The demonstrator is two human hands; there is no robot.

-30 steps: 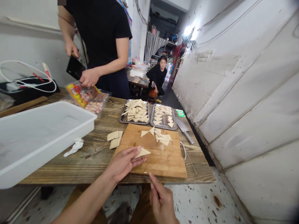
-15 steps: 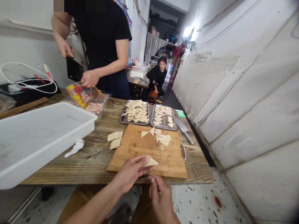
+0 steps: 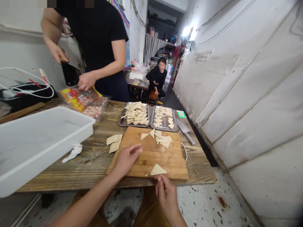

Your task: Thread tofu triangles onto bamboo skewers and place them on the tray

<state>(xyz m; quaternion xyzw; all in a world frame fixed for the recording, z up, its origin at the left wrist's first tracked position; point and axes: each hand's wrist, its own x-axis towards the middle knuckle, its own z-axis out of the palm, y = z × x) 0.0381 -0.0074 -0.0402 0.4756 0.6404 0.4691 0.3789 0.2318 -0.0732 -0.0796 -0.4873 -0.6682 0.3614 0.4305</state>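
My right hand [image 3: 166, 192] is closed in a pinch at the front edge of the wooden cutting board [image 3: 139, 164]. It grips a thin skewer, mostly hidden by the fingers, whose far end carries a pale tofu-skin triangle [image 3: 158, 170]. My left hand [image 3: 129, 157] hovers over the board's left part, fingers stretched forward and nothing seen in them. Loose triangles [image 3: 163, 140] lie in a pile at the back of the board. Just left of the board are several uncut square pieces [image 3: 115, 143].
Behind the board stand two metal trays [image 3: 120, 124] [image 3: 175, 128] of triangles. A cleaver [image 3: 186, 130] and a loose skewer [image 3: 193, 164] lie at right. A white plastic tub [image 3: 78, 134] fills the left. Across the table, a person in black [image 3: 99, 37] holds a knife over a food packet [image 3: 82, 101].
My left hand has let go of the triangle and moved up and left over the board. The right hand has moved slightly right, with the triangle still at its fingertips.
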